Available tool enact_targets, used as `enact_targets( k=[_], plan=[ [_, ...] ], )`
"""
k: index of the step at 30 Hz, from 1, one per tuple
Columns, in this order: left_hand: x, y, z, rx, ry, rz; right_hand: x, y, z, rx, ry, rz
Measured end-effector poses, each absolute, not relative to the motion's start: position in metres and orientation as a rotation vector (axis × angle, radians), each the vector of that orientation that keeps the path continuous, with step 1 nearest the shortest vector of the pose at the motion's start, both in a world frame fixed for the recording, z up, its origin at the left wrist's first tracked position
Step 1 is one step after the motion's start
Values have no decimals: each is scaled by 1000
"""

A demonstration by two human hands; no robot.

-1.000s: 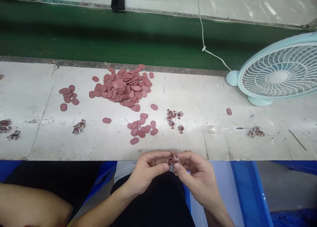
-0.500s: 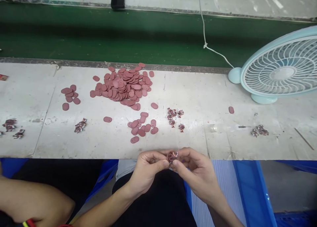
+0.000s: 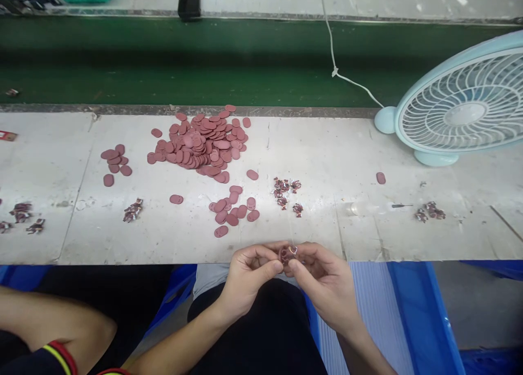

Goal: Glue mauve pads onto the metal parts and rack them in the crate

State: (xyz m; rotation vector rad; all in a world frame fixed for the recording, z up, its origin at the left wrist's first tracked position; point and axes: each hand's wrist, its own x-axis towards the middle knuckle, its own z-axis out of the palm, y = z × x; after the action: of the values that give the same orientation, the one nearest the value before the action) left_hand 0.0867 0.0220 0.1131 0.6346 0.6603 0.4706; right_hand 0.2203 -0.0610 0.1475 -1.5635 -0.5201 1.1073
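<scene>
A long pale surface (image 3: 310, 151) spans the scene; clock places take mid-scene as hub, with noon at the far edge. One light-blue fan (image 3: 466, 114) stands between 2 and 3 o'clock, and at 8 a neighbor's bent arm (image 3: 65, 320) reaches into view.

At 5 o'clock is the worker's right hand (image 3: 327, 281), at 6 the left hand (image 3: 250, 277), both at the near edge. Thumb and forefinger of each are closed on one small brown piece (image 3: 288, 253), glinting pale along one side and gripped between the two hands.

At 10 o'clock lies one heap of reddish ovals (image 3: 200, 146), too overlapped to count. A smaller group of ovals (image 3: 233, 209), about a dozen, sits at 8; an outlying cluster (image 3: 115, 165), roughly seven, lies at 9. Well apart, a single oval (image 3: 381, 177) rests at 3.

Brown figures (image 3: 286, 192), about six, gather at 4, close to the hub. A few dark pieces (image 3: 430, 211), perhaps three, lie farther out at 3, and one tangled bunch (image 3: 133, 210), uncountable, sits just short of 9.

The held piece looks light and fairly stiff, its thin projections likely easy to bend or snag; its small size could let it slip. Opposite outer edges, clear of the projections, seem the best hold.
</scene>
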Motion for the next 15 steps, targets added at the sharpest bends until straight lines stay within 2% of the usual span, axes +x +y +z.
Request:
enact_targets(
  k=[3, 6, 11, 15],
  plan=[
    [85, 30, 115, 760, 576, 461, 223, -67, 142, -1517, -462, 1058],
    [81, 55, 115, 1156, 604, 476, 233, -85, 134, -1470, -371, 942],
    [80, 108, 104, 2270, 701, 528, 267, -136, 121, -1563, -165, 562],
    [86, 117, 95, 2646, 657, 383, 297, -185, 108, -1698, -11, 228]
  ],
)
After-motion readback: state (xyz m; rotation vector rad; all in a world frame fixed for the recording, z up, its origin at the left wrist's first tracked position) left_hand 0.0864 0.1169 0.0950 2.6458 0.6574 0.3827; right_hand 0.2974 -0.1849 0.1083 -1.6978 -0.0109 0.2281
